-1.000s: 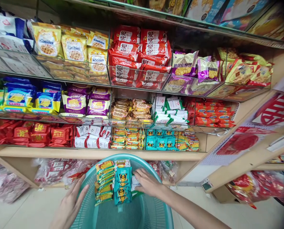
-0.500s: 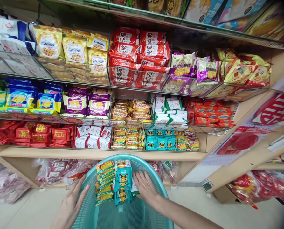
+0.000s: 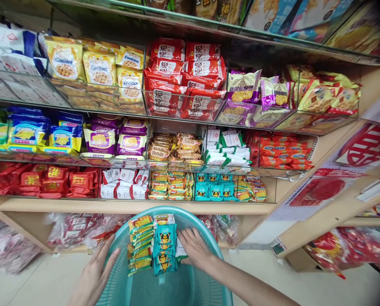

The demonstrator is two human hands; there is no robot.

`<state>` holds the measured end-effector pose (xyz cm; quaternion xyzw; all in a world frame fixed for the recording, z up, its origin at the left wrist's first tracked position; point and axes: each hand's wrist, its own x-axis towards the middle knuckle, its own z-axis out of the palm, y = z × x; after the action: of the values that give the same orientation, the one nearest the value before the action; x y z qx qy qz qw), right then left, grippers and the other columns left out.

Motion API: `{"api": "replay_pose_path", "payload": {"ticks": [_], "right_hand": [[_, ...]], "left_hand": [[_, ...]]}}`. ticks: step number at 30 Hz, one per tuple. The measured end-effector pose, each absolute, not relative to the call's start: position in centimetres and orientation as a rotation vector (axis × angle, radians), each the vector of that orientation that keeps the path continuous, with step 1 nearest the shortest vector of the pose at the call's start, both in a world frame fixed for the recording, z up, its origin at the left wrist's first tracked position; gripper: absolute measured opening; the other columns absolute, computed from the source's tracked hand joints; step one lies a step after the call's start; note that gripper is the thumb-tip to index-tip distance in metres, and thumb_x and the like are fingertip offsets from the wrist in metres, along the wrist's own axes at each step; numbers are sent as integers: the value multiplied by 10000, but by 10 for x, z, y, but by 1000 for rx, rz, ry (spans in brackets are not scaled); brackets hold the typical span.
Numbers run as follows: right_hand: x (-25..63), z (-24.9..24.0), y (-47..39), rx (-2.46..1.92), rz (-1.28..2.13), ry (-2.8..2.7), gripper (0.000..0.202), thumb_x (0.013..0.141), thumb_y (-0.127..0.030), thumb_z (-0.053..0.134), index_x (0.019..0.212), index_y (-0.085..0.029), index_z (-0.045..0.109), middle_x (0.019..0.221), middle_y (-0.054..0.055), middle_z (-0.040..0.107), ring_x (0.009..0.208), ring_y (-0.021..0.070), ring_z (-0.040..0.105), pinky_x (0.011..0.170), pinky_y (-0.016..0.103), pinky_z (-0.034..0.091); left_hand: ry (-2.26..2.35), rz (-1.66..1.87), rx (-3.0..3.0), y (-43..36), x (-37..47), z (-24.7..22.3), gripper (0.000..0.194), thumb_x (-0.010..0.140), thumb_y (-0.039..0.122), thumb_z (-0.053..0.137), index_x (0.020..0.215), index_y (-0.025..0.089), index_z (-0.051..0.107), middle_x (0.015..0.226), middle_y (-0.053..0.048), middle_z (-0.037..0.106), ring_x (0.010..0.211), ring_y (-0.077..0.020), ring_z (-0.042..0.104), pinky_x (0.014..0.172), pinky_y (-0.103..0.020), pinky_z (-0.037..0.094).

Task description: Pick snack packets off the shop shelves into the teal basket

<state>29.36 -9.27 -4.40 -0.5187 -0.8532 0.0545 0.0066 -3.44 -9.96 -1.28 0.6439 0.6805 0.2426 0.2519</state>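
A teal plastic basket (image 3: 190, 293) sits low in front of me. Inside it stand a row of yellow-green snack packs (image 3: 140, 244) and a row of teal snack packs (image 3: 164, 248). My left hand (image 3: 95, 272) lies flat on the basket's left rim, fingers apart. My right hand (image 3: 194, 248) is inside the basket, pressed against white-and-green packs (image 3: 181, 251) just right of the teal row; whether it grips them I cannot tell.
Glass-fronted shelves of snack packets fill the wall ahead: cookies (image 3: 100, 70), red packs (image 3: 183, 76), purple packs (image 3: 245, 87). The lowest wooden shelf (image 3: 129, 206) holds matching teal packs (image 3: 213, 187). Bagged goods (image 3: 71, 227) lie on the floor. A side rack (image 3: 333, 199) stands at right.
My right hand slid a little further left and deeper into the basket, closer against the packs. The left hand stays on the rim.
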Motion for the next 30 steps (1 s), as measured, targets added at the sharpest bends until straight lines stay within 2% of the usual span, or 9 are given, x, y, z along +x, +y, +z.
{"api": "replay_pose_path", "payload": {"ticks": [4,9,13,18,21,25,30], "right_hand": [[293,-39,-97,-1695,195,-2605,919,632,-418,750,1376,-85,328,1229,169,526,1164,338,444,1058,515,290],[292,-38,-102,-1804,174,-2520,935,615,-377,765,1384,-91,316,1186,171,545,1112,335,467,1018,518,327],[294,-39,-94,-1730,155,-2558,946,617,-375,769,1390,-101,298,1178,155,545,1090,319,472,1001,509,339],[293,-37,-82,-1662,190,-2606,974,627,-400,759,1407,-103,257,1176,150,545,1078,303,472,996,478,346],[293,-36,-81,-1642,245,-2611,1026,596,-418,778,1416,-117,240,1242,156,516,1120,313,451,1023,479,318],[298,-35,-85,-1619,268,-2605,1095,547,-437,804,1425,-133,224,1390,170,391,1249,337,350,1082,493,229],[305,-30,-89,-1647,255,-2645,1154,512,-426,829,1430,-116,203,1309,169,464,1239,341,361,1085,512,218]], "left_hand": [[1854,660,1774,-99,-34,-11,817,746,713,268,1361,185,366,1415,-102,439,1321,-256,376,1113,-450,281],[1849,683,1779,-98,-35,-15,839,737,714,276,1365,166,367,1429,-98,427,1356,-242,313,1123,-436,261],[1859,645,1768,-97,-33,-12,831,742,708,273,1373,174,355,1432,-97,423,1362,-231,301,1132,-427,241],[1854,652,1783,-99,-36,-14,791,769,692,267,1367,182,358,1428,-121,422,1340,-258,343,1114,-469,275],[1847,653,1806,-98,-40,-20,744,794,664,281,1378,206,337,1433,-115,417,1346,-255,328,1101,-483,298],[1846,671,1814,-97,-42,-25,740,791,667,293,1375,214,342,1427,-118,425,1346,-260,326,1090,-499,314],[1842,649,1791,-96,-42,-24,749,783,677,290,1376,222,336,1430,-104,418,1342,-258,338,1098,-478,307]]}}
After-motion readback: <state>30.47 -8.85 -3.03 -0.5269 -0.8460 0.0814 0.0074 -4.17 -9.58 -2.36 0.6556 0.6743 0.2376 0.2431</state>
